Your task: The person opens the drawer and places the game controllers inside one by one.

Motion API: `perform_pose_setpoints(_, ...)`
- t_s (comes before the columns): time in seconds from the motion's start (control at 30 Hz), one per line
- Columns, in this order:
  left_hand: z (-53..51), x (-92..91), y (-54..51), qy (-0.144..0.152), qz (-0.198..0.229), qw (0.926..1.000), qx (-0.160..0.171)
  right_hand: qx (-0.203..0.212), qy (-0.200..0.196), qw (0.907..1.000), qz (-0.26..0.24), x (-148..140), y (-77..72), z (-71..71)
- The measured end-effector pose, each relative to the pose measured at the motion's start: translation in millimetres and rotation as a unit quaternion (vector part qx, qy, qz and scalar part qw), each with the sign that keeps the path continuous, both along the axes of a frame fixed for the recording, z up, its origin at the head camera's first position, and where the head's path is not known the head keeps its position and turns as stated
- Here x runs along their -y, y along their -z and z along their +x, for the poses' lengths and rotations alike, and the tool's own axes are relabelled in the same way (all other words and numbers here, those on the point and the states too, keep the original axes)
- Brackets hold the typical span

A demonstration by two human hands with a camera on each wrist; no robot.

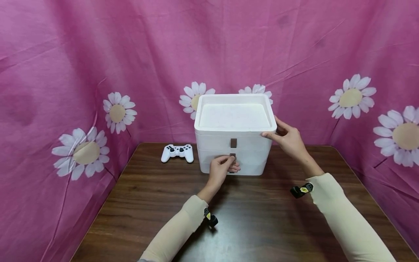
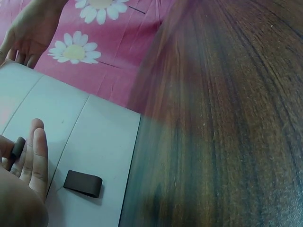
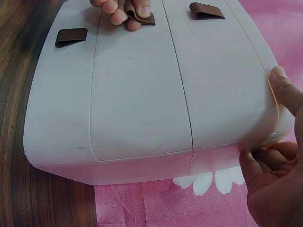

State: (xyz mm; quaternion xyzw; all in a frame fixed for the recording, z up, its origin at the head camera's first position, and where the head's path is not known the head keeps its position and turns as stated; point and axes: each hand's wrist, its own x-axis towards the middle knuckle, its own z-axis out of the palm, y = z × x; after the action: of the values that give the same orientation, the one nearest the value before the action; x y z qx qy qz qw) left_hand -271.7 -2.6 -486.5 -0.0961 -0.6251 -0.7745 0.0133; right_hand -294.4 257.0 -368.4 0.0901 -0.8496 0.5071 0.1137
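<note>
A white box with three drawers (image 1: 237, 154) stands at the back of the table, each drawer front bearing a brown pull tab. The left hand (image 1: 222, 169) pinches the middle tab (image 3: 137, 15) between thumb and fingers; its other fingers lie by the drawer front. At the box's upper right corner, the right hand (image 1: 289, 140) holds the edge, thumb on the front and fingers round the side. The right wrist view shows the upper tab (image 3: 207, 11) and lower tab (image 3: 71, 37) untouched. All the drawers look closed.
A white game controller (image 1: 177, 153) lies on the brown wooden table (image 1: 157, 196), left of the box. The box top is a shallow tray with a raised rim (image 1: 237, 129). A pink curtain (image 1: 157, 47) with white daisies hangs behind and at both sides.
</note>
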Motion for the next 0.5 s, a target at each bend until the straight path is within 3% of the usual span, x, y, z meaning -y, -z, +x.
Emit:
perform_pose_setpoints(0.27,1.4,2.9,2.3,0.007,0.002,0.9999,0.012,0.004,-0.003,1.0000,-0.006,1,0.7,-0.3)
perform_pose_setpoints(0.5,7.3,13.6,14.4,0.005,-0.012,0.9989,0.045,0.000,0.000,1.0000,-0.003,-1,0.8,-0.4)
